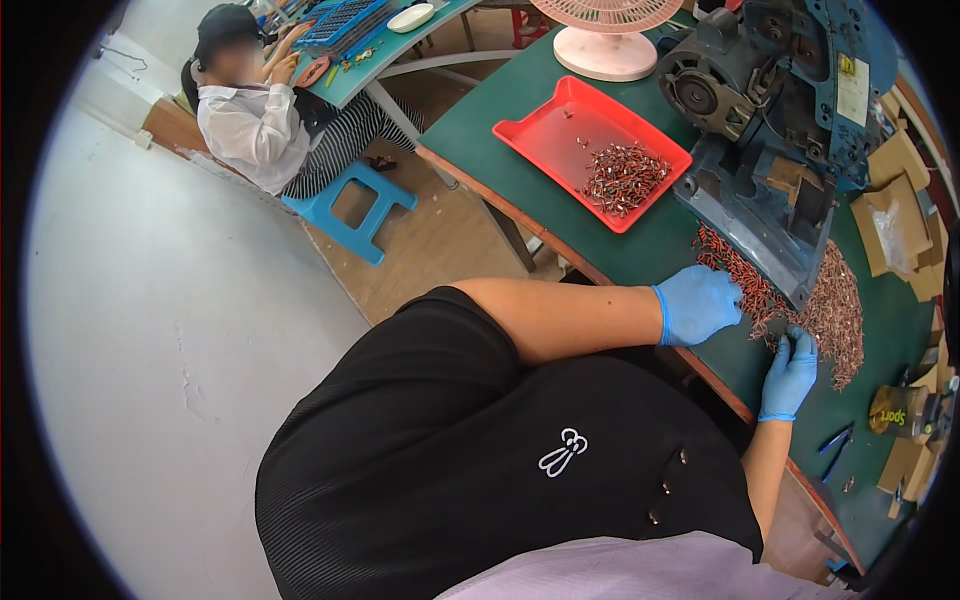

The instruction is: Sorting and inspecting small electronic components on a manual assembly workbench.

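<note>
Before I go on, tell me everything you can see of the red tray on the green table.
The red tray is a shallow rectangular dish, plastic by its look, with a raised rim and rounded corners. It lies flat on the green table, set diagonally, between the pink fan base and the blue machine. A heap of small red-and-metal parts fills its corner nearest the machine; a few lie loose; the rest is bare. Neither hand touches it.

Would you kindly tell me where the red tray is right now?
In the head view, the red tray sits on the green table, upper centre, between the pink fan's base and the blue machine, holding a small heap of reddish parts.
</note>
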